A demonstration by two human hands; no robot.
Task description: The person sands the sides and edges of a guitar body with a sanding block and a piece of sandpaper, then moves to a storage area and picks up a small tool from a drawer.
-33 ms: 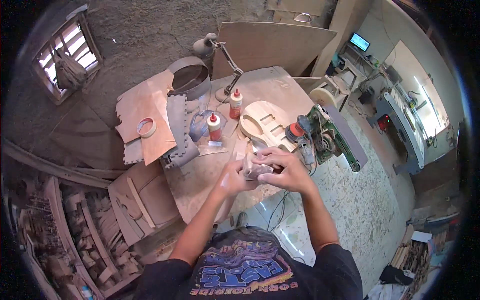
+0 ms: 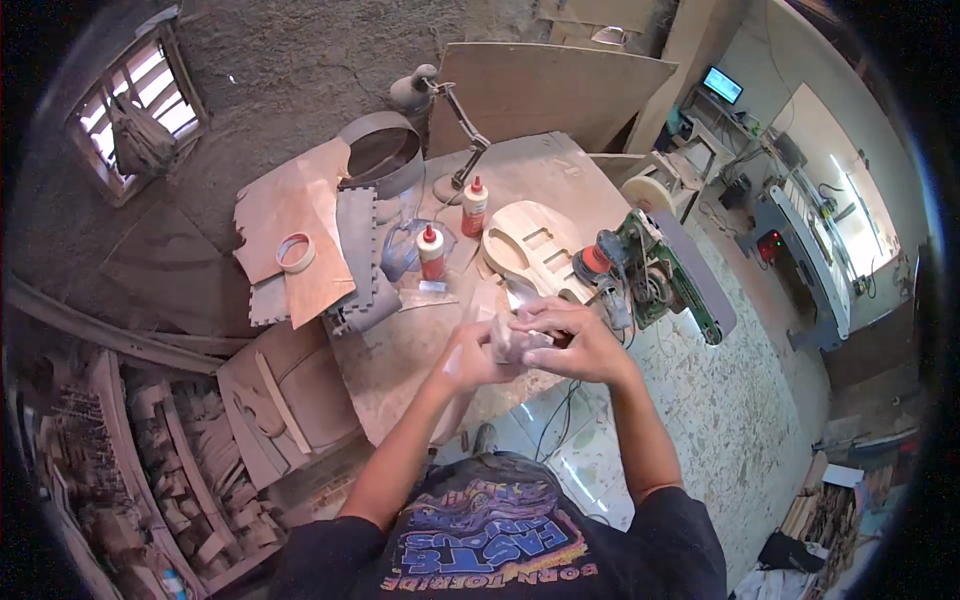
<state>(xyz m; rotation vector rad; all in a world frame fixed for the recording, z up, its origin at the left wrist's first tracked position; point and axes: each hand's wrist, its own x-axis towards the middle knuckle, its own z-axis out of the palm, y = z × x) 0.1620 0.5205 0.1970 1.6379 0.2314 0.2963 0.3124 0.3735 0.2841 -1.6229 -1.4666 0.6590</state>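
Note:
Both my hands meet over the near edge of the workbench. My left hand (image 2: 474, 358) is closed around a small greyish-brown piece (image 2: 507, 346), too blurred and covered to name. From the other side, my right hand (image 2: 572, 338) bends its fingers over the same piece, thumb pressed toward it. A pale wooden strip (image 2: 487, 299) shows just beyond my left fingers, its lower part hidden. Behind the hands lies a pale wooden guitar body (image 2: 512, 243) with routed cavities. An orange-and-black sander (image 2: 596, 260) rests at the body's right side.
Two glue bottles (image 2: 431, 254) with red caps stand left of the guitar body. A tape roll (image 2: 295, 253) lies on thin wooden sheets. A desk lamp (image 2: 462, 120) rises behind. The green belt sander (image 2: 660, 270) juts past the bench's right edge. Wood offcuts fill a rack (image 2: 175, 450) at lower left.
My right fingers have shifted slightly over the held piece. The whole view has moved a touch; the things on the bench stay where they were.

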